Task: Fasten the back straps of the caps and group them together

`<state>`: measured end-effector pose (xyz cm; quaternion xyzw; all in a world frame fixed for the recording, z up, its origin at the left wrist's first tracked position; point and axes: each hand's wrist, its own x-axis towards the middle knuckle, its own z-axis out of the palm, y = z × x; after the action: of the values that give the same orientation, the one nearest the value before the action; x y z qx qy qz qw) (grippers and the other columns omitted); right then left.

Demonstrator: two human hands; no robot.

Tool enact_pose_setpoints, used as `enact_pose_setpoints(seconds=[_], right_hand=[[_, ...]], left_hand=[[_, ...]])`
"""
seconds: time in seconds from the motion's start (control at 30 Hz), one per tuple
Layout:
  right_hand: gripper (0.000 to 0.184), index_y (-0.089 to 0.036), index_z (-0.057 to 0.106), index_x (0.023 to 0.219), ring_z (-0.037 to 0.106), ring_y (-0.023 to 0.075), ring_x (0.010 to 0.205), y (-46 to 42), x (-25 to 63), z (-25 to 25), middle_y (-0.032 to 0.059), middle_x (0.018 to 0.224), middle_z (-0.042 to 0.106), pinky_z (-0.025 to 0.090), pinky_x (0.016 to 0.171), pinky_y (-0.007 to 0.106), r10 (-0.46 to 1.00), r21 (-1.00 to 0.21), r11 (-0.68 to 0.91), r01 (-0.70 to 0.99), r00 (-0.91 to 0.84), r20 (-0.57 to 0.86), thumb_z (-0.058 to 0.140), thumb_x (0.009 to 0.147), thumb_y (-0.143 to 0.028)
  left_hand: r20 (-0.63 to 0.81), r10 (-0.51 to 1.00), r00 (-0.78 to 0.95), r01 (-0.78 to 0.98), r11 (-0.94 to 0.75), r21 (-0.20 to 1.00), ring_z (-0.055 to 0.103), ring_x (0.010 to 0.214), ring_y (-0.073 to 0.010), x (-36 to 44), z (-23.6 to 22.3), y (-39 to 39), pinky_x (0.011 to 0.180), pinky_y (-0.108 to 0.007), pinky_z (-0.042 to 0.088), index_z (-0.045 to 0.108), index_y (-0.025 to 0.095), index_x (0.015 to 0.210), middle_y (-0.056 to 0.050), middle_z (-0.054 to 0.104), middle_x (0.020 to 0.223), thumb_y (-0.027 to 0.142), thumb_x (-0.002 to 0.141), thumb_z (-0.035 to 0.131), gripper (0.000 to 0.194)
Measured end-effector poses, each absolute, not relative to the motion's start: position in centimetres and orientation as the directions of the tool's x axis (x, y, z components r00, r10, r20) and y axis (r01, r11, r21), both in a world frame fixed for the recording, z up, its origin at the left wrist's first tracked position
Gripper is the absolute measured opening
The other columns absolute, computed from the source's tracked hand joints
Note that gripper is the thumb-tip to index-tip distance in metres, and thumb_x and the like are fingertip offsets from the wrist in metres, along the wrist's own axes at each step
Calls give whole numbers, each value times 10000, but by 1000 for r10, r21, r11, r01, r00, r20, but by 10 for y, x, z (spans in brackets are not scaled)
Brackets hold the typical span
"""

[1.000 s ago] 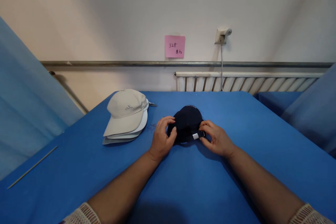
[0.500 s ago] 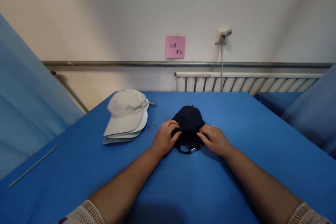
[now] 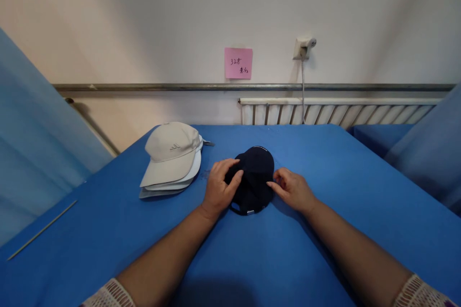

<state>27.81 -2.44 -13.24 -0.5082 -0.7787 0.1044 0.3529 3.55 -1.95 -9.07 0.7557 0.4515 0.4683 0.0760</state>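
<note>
A dark baseball cap (image 3: 256, 172) lay near the middle of the blue-covered table (image 3: 306, 259), between the hands. Its strap (image 3: 242, 213) and small shiny buckle (image 3: 250, 212) faced the wearer of the camera, which seemed to leave the back within easy reach. The left hand (image 3: 219, 187) rested against the cap's left side, thumb and fingertips parted over dark fabric, probably steadying it; whether cloth was pinched there, I cannot tell. The right hand (image 3: 294, 192) touched or nearly touched the opposite edge with its thumb, its grip equally unclear. The cap's cloth looked matt, soft and slightly collapsed, with tiny white marks along the rounded far edge. To the left, a beige baseball cap (image 3: 173, 146) topped paler ones, curved brims nested, likely to keep them compact. Farther out lay a thin straight stick (image 3: 41, 231).
</note>
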Motion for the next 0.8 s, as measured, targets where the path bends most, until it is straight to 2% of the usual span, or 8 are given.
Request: enact_pose_setpoints(seconds=[0.1, 0.17, 0.23, 0.33, 0.47, 0.6, 0.7, 0.8], right_hand=[[220, -204, 564, 964, 563, 145, 616, -20, 277, -139, 32, 844, 641, 410, 579, 271, 881, -565, 411, 716, -153, 447, 600, 862, -396], [204, -206, 569, 975, 564, 143, 616, -17, 275, -143, 33, 862, 642, 413, 582, 272, 886, -583, 405, 704, -143, 442, 583, 872, -381], [142, -207, 570, 895, 548, 141, 605, -16, 273, -145, 16, 793, 623, 401, 581, 271, 885, -590, 417, 692, -163, 435, 547, 892, -347], [180, -210, 523, 759, 512, 136, 593, -19, 271, -142, -9, 678, 560, 380, 578, 266, 867, -609, 470, 639, -207, 452, 502, 914, -299], [213, -211, 493, 734, 485, 124, 596, -31, 271, -130, -19, 655, 512, 377, 594, 258, 803, -630, 585, 511, -257, 538, 476, 935, -277], [219, -211, 462, 716, 441, 121, 579, -43, 270, -120, -25, 634, 455, 356, 600, 271, 721, -553, 677, 485, -291, 628, 467, 933, -238], [214, -211, 457, 710, 437, 122, 574, -44, 269, -121, -24, 632, 453, 353, 600, 276, 711, -517, 686, 512, -320, 626, 476, 923, -227], [234, -213, 458, 695, 450, 122, 566, -38, 271, -127, -25, 619, 462, 352, 576, 268, 763, -562, 619, 549, -251, 595, 470, 926, -245]], left_hand=[[657, 708, 259, 638, -636, 434, 613, 1021, -214, 41, -87, -24, 953, -418, 451, 631, 225, 1126, -53, 696, 1081, 280, 885, 592, 251], [654, 703, 280, 633, -647, 424, 622, 984, -204, 44, -86, -25, 935, -408, 457, 643, 219, 1093, -49, 707, 1043, 258, 885, 592, 218], [641, 719, 270, 629, -636, 448, 624, 958, -200, 46, -85, -23, 913, -397, 468, 655, 213, 1050, -46, 711, 1006, 251, 876, 602, 186], [614, 757, 225, 613, -600, 515, 626, 931, -199, 44, -83, -20, 887, -384, 483, 670, 210, 995, -42, 709, 955, 258, 865, 606, 153], [565, 821, 81, 525, -517, 676, 643, 903, -192, 40, -78, -18, 857, -358, 499, 687, 213, 973, -35, 704, 943, 302, 856, 607, 167], [444, 895, 42, 390, -423, 818, 658, 869, -186, 37, -74, -18, 823, -331, 511, 690, 196, 960, -41, 710, 927, 336, 847, 612, 196], [459, 888, 2, 386, -424, 819, 655, 898, -184, 34, -74, -18, 844, -328, 503, 676, 190, 984, -48, 710, 959, 324, 864, 590, 200], [561, 826, -62, 509, -457, 729, 642, 833, -172, 29, -73, -23, 809, -321, 503, 662, 193, 971, -37, 694, 908, 304, 872, 577, 171]])
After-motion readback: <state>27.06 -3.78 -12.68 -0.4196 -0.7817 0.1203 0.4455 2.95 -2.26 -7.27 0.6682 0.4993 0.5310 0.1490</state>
